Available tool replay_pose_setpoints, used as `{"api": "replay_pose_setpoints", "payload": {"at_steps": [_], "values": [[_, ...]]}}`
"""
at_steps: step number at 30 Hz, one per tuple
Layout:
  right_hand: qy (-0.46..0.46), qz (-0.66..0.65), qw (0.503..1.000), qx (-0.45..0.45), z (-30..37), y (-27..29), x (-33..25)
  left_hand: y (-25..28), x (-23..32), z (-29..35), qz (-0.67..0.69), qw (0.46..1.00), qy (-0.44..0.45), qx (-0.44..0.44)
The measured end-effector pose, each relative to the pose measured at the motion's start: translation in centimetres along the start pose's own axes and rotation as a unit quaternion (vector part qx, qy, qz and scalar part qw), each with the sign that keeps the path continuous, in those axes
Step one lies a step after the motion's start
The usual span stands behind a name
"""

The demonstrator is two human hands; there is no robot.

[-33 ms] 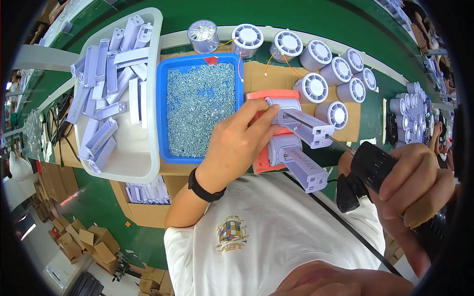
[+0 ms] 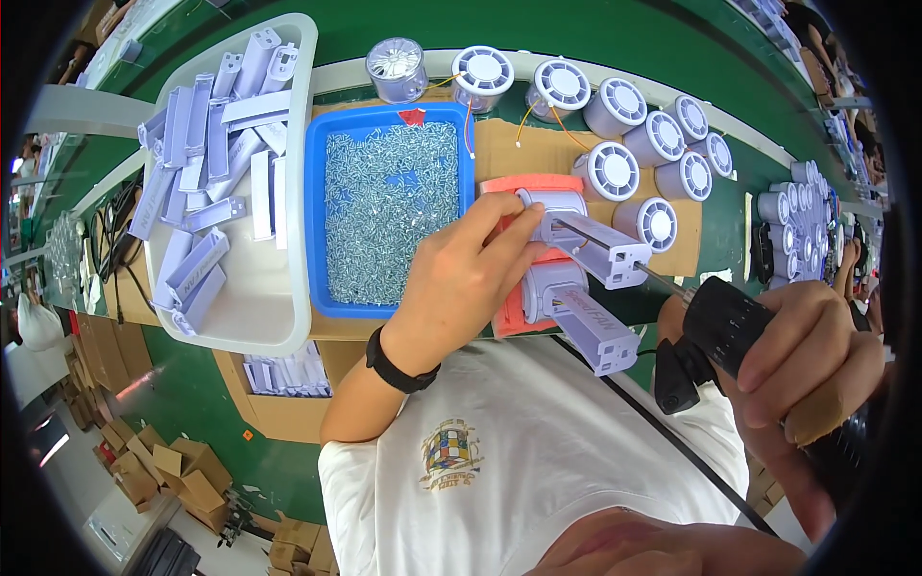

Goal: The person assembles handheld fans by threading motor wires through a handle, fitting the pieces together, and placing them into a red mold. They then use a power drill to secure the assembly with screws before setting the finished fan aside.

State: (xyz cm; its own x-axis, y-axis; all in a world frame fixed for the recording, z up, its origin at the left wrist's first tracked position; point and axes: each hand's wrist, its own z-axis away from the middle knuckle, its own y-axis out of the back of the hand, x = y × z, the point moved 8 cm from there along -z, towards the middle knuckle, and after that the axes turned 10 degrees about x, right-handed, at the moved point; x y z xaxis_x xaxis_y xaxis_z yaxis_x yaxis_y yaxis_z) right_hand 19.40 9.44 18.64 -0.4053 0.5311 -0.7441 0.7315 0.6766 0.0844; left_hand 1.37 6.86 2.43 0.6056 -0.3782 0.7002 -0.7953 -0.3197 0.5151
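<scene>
My left hand [image 2: 471,264] is closed on the round end of a pale lilac fan body [image 2: 600,252], thumb and fingers pressed to it. In my right hand [image 2: 807,355] is a black electric screwdriver [image 2: 730,322]. Its long thin bit enters the end of that body's handle and runs along inside toward the round end; the tip is hidden. A second fan body [image 2: 597,331] lies just nearer to me. Both round ends rest on a red-orange holder [image 2: 504,317]. Left of my hand is a blue tray [image 2: 317,221] of small silvery screws [image 2: 389,211].
A white bin [image 2: 259,322] holds several lilac handle shells [image 2: 197,115]. Several round fan housings [image 2: 615,171], some trailing wires, stand on cardboard at the back and right. More housings [image 2: 792,206] are farther right. A black cable [image 2: 672,442] crosses before my body. An open carton [image 2: 279,408] sits below the bench edge.
</scene>
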Motion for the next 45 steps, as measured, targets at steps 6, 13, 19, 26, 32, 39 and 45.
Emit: {"api": "replay_pose_setpoints", "payload": {"at_steps": [6,13,19,26,32,39,45], "values": [[-0.024,0.042,0.999,-0.007,-0.2,-0.4,-0.1,0.2,-0.4,0.3,0.001,1.000,0.002,0.003],[0.003,-0.002,0.999,-0.033,-0.7,-1.1,0.6,0.3,-0.6,0.4,0.005,1.000,-0.006,0.005],[0.016,-0.017,0.999,-0.031,-1.5,-1.5,1.0,0.6,-0.5,0.7,-0.006,1.000,-0.025,0.004],[0.041,-0.032,0.998,0.023,-1.4,-2.0,0.9,1.1,0.6,1.1,-0.023,0.999,-0.037,0.007],[0.044,-0.029,0.997,0.060,-0.5,-1.0,-3.3,2.3,0.9,0.9,-0.048,0.999,-0.012,0.015],[0.064,-0.029,0.988,0.138,0.9,0.6,-5.1,5.2,-3.1,5.1,-0.142,0.980,0.115,-0.082],[0.093,-0.051,0.977,0.184,1.8,1.6,-3.8,4.7,-3.1,4.9,-0.141,0.978,0.107,-0.106]]}}
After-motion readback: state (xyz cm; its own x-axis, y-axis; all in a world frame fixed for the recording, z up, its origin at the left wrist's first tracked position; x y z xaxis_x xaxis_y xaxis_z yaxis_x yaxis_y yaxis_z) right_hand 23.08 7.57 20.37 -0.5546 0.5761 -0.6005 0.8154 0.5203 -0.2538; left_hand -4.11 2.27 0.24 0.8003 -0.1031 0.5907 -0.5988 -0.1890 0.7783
